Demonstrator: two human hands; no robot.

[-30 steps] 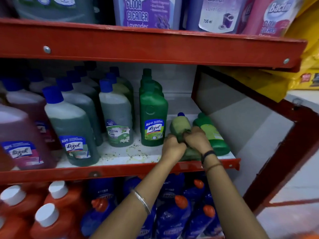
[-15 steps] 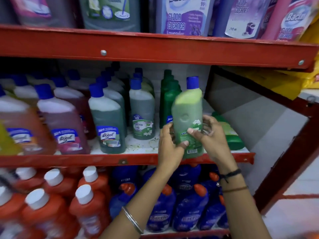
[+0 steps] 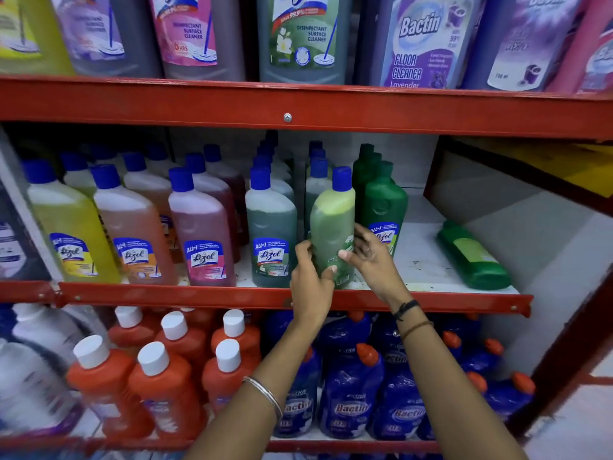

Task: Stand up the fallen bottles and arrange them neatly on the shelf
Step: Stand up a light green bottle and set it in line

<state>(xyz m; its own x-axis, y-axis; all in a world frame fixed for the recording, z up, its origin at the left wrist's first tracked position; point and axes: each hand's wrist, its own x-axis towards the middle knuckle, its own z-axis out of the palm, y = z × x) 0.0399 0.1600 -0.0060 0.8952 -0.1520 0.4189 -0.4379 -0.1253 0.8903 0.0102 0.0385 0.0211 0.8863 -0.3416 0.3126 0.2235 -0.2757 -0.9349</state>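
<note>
A light green bottle with a blue cap stands upright at the front of the middle shelf, between a grey-green Lizol bottle and dark green bottles. My left hand wraps its lower left side. My right hand touches its right side with fingers spread. A dark green bottle lies fallen on its side at the right end of the same shelf.
Rows of yellow, orange and pink Lizol bottles fill the shelf's left part. Large cleaner bottles stand on the shelf above. Orange bottles and blue Bactin bottles fill the shelf below. A red upright bounds the right.
The light green bottle was lifted from lying on the shelf, turned upright and moved left to beside the Lizol row. The view shifted left.
</note>
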